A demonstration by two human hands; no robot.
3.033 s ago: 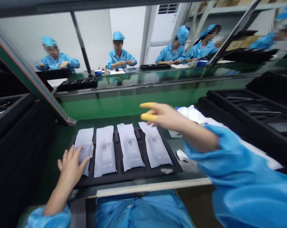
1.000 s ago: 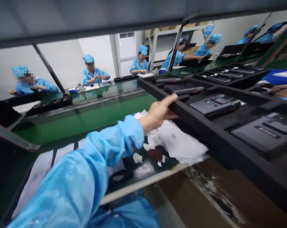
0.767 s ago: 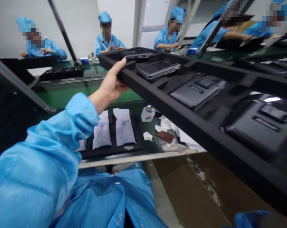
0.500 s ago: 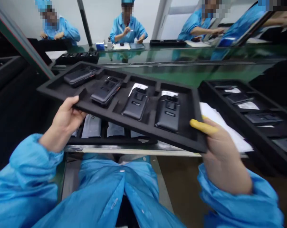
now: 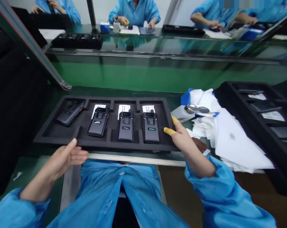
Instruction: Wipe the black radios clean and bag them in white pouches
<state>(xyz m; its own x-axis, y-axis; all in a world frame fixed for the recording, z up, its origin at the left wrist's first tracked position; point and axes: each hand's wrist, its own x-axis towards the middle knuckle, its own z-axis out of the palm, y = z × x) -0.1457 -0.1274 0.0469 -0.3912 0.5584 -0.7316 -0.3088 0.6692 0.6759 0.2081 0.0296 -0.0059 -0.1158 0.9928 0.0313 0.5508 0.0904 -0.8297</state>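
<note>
A black foam tray [image 5: 124, 146] lies on the bench in front of me, holding several dark rugged handheld devices in separate compartments. The two right devices, one in the middle [image 5: 125, 128] and one farther right [image 5: 151, 128], carry a "Riton" label. White printed labels stick out behind three of the devices; the leftmost device [image 5: 69, 114] lies tilted. My left hand [image 5: 64, 160] is at the tray's front left edge, thumb by the rim and fingers stretched out below it. My right hand [image 5: 183, 137], with yellow finger cots, grips the tray's right edge.
Right of the tray lie crumpled white wipes [image 5: 202, 126], a round metal item [image 5: 191, 108] and white sheets [image 5: 238, 139]. Another black tray of devices [image 5: 269, 107] stands far right. Beyond the glass-topped ledge, people in blue work at a bench. A metal post slants at left.
The tray has come down from a raised, tilted position onto the bench, covering the tray of wrapped items beneath. My left hand's fingers have come off its underside. The view has shifted.
</note>
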